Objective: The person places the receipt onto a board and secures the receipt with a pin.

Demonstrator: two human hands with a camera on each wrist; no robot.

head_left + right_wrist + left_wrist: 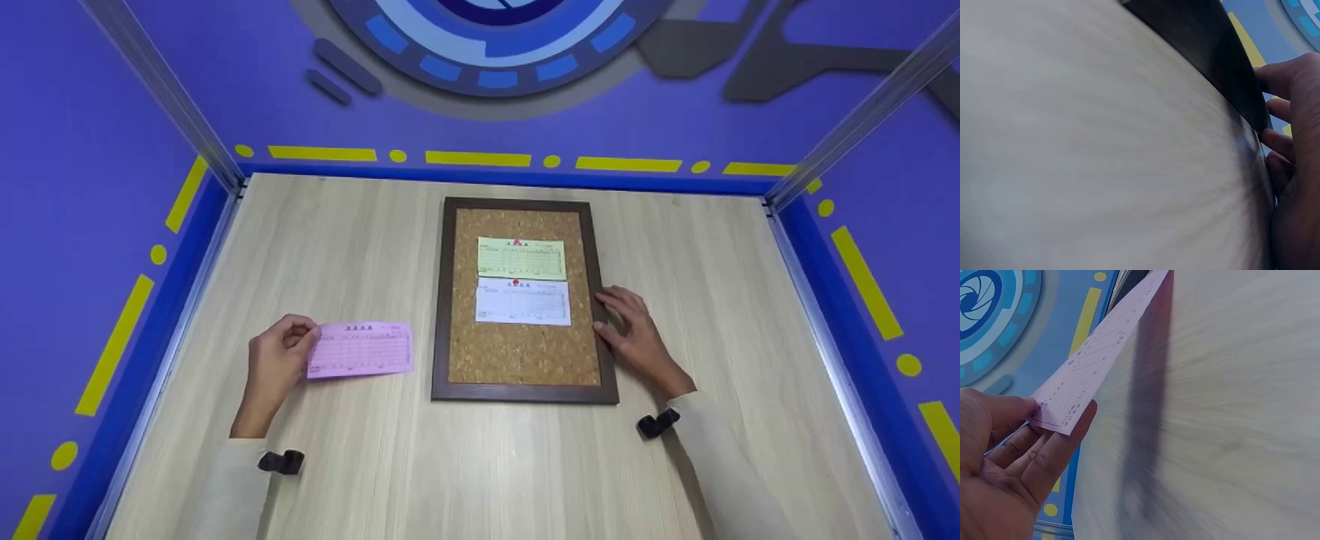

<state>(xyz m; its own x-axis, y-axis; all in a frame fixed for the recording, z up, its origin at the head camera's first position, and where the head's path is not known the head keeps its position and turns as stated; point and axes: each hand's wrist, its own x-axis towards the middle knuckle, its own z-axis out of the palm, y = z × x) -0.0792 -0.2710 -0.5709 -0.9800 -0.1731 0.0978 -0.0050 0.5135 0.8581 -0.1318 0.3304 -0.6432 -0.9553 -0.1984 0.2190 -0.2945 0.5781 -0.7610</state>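
My left hand point(279, 360) pinches the left edge of a pink printed form slip point(361, 351), left of the corkboard. In the left wrist view, the slip point(1092, 363) slants up from between thumb and fingers, casting a shadow on the table. The dark-framed corkboard point(517, 360) lies on the table. A green form slip point(521, 261) is pinned to it by a red pushpin point(517, 241); just below hangs a white form slip point(523, 304) under another red pushpin point(515, 283). The fingertips of my right hand point(637, 337) rest against the right side of the board's frame point(1207, 50).
The board lies on a light wood-grain table point(502, 472). Blue walls point(487, 135) with yellow markings rise at the back and both sides, joined by metal posts point(169, 82) at the corners. A small black camera point(283, 462) sits on each wrist.
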